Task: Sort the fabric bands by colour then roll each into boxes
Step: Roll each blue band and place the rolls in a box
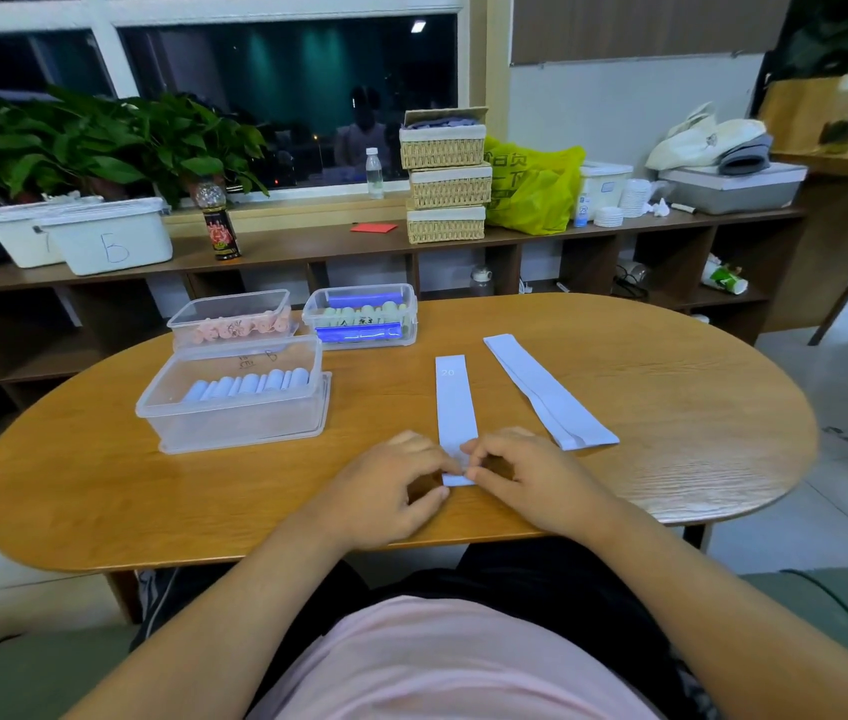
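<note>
A light blue fabric band (454, 402) lies flat on the wooden table (645, 407), running away from me. My left hand (390, 485) and my right hand (525, 475) both pinch its near end with curled fingers. A second light blue band (546, 389) lies at an angle to the right. Three clear plastic boxes stand at the left: the nearest box (240, 402) holds several light blue rolls, a box (229, 317) behind it holds pink rolls, and a third box (362, 314) holds pale green and dark blue rolls.
Behind the table runs a low wooden shelf (307, 241) with white bins, a bottle, stacked wicker baskets (445, 184) and a yellow-green bag. A chair leg shows at the far right.
</note>
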A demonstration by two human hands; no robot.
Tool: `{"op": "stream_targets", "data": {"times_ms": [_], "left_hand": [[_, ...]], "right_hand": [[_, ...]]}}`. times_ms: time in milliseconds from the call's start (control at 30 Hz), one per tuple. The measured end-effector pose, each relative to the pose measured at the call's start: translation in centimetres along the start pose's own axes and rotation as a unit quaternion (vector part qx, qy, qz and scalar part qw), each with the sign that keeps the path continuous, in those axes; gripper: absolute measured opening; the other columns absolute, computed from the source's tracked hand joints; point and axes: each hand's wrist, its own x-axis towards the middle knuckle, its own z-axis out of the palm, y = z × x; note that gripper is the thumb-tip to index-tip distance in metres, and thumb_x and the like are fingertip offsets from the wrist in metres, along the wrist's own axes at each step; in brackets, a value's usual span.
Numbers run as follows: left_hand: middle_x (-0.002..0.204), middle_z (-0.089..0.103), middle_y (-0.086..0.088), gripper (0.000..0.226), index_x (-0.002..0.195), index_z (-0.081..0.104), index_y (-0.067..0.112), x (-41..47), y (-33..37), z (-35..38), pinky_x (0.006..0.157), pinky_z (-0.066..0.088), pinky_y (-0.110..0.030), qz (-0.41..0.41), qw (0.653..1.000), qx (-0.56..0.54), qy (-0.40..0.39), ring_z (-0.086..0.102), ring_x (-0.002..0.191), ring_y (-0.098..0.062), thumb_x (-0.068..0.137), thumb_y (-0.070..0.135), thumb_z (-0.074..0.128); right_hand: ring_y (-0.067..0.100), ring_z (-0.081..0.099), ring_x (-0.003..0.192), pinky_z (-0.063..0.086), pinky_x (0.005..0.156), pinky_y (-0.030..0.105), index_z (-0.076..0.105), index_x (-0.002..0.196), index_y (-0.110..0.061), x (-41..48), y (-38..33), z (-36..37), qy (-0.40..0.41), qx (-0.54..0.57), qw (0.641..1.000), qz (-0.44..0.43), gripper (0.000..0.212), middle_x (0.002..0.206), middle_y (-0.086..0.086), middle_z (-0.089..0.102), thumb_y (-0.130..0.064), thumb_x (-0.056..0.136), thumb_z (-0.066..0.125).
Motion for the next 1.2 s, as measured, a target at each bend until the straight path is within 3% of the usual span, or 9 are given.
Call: {"op": "stream_targets", "data": {"times_ms": [67,233,367,800,1033,1200], "left_hand": [[0.118,0.067,0.018,0.027,0.128,0.072,0.031,0.0,-0.2,0.0,0.098,0.05,-0.035,0.005,1.0,0.0,-0.003,0.055,0.116,-0.004,0.101,0.031,0.067],[0.116,0.067,0.02,0.023,0.122,0.078,0.033,-0.2,-0.6,0.2,0.099,0.05,-0.034,0.006,1.0,-0.03,0.001,0.058,0.116,-0.007,0.101,0.029,0.072],[0.116,0.067,0.021,0.022,0.121,0.079,0.036,-0.2,-0.7,0.2,0.099,0.05,-0.035,0.0,0.999,-0.044,0.0,0.058,0.116,-0.01,0.1,0.029,0.074],[0.115,0.067,0.02,0.023,0.119,0.081,0.037,-0.2,-0.9,0.3,0.1,0.05,-0.034,-0.007,0.998,-0.061,0.002,0.058,0.116,-0.011,0.098,0.026,0.076],[0.119,0.064,0.023,0.026,0.124,0.079,0.035,-0.4,-0.6,0.3,0.104,0.048,-0.032,-0.025,0.999,-0.024,0.008,0.054,0.123,-0.004,0.1,0.039,0.07],[0.125,0.062,0.021,0.034,0.132,0.074,0.036,-0.2,-0.1,0.1,0.105,0.048,-0.034,-0.035,0.998,0.043,-0.002,0.048,0.126,0.0,0.103,0.047,0.06]], "right_hand": [[-0.012,0.049,0.127,0.044,0.105,0.025,0.068,0.095,-0.041,-0.2,0.0,0.0,0.007,-0.001,1.0,-0.013,0.006,0.126,-0.026,0.068,-0.046,0.099,0.07],[0.003,0.057,0.123,0.046,0.102,0.022,0.07,0.091,-0.036,-1.0,0.0,0.0,0.024,0.012,0.998,-0.05,0.01,0.114,-0.027,0.07,-0.033,0.092,0.08],[0.007,0.06,0.12,0.049,0.1,0.025,0.073,0.088,-0.035,-1.1,-0.2,-0.1,0.026,0.025,0.998,-0.053,0.012,0.11,-0.026,0.07,-0.027,0.089,0.082],[0.009,0.059,0.112,0.051,0.095,0.033,0.074,0.088,-0.037,-1.2,-0.3,-0.4,0.018,0.018,0.998,-0.06,0.01,0.1,-0.022,0.071,-0.029,0.09,0.081],[0.008,0.058,0.111,0.051,0.094,0.032,0.077,0.093,-0.035,-1.2,-0.2,-0.2,0.048,-0.003,0.997,-0.059,0.003,0.1,-0.023,0.069,-0.034,0.095,0.076],[0.004,0.053,0.113,0.051,0.095,0.034,0.077,0.099,-0.036,-1.0,0.0,0.1,0.053,-0.052,0.995,-0.059,0.011,0.104,-0.025,0.065,-0.039,0.101,0.067]]}}
